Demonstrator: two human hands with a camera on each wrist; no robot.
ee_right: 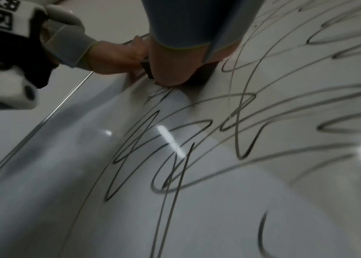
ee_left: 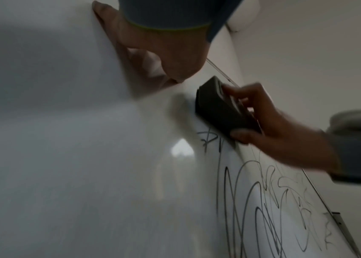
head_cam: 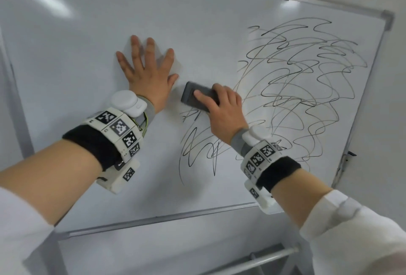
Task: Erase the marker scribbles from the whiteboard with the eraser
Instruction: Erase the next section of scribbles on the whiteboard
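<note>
Wiping step under way. Dark grey rectangular block eraser [head_cam: 198, 96] pressed flat against the glossy white metal-framed whiteboard [head_cam: 197, 22], centre of the head frame, sitting at the upper left edge of the tangle of black looping marker scribbles [head_cam: 307, 90]. Right hand [head_cam: 224, 108] clamped around the eraser, index finger laid along its back, thumb hooked on the lower edge. Left hand [head_cam: 147, 70] spread out and released, fingers straight, palm flat on bare board just left of the eraser, probably bracing the board.

Judging progress: early going. Scribbles covering nearly the whole right half of the head frame and the patch below the eraser, only a paler swept strip showing at their upper left. Next move calling for firm, even pressure and long strokes right and down across the loops, pad kept flat, left hand kept clear of the path.

From the left wrist view, something the head view lacks: the eraser [ee_left: 221, 111] seen edge-on, thick dark pad touching the board, thumb tucked beneath. From the right wrist view, eraser mostly hidden behind the heel of the hand [ee_right: 170, 69], but lower scribbles [ee_right: 197, 139] in close-up, dark and unsmeared.
</note>
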